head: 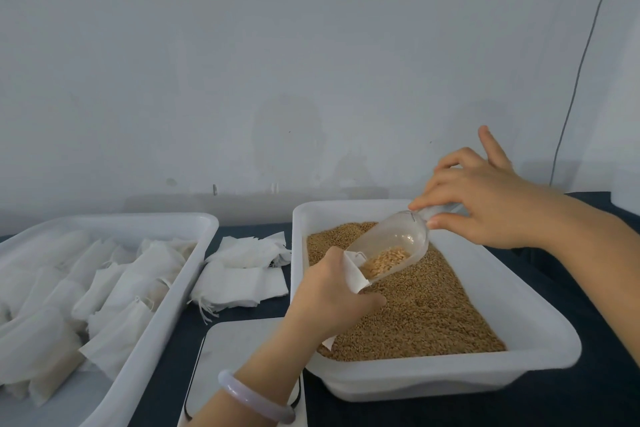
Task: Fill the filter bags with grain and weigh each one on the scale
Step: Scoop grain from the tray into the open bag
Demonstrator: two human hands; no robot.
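white plastic trays, one bag at the scoop

white tray point(121, 218), far left: holds stacked bags point(114, 291) of white filter cloth, overlapping, drawstrings loose. it rests on a dark blue cloth point(588, 409).

just right of it, on the cloth: a small heap of flat bags point(242, 274), between the two trays.

nearer the camera: the scale point(239, 350), white platform, partly covered by the left forearm. a pale bracelet point(252, 402) sits on that wrist.

left hand point(329, 298): fingers curled round the filter bag point(355, 274), holding it with its mouth open over the near left part of the grain point(433, 315).

scoop point(391, 246): clear plastic, tilted down to the left, lip touching the bag's mouth. a small amount of grain lies in its lower end.

grain tray point(540, 350): white, right of centre, filled with a level bed of brown grain.

right hand point(485, 204): thumb and fingers pinch the scoop's handle above the tray's far edge; the little finger is raised clear.

far right: a thin cable point(581, 62) runs down the pale wall.
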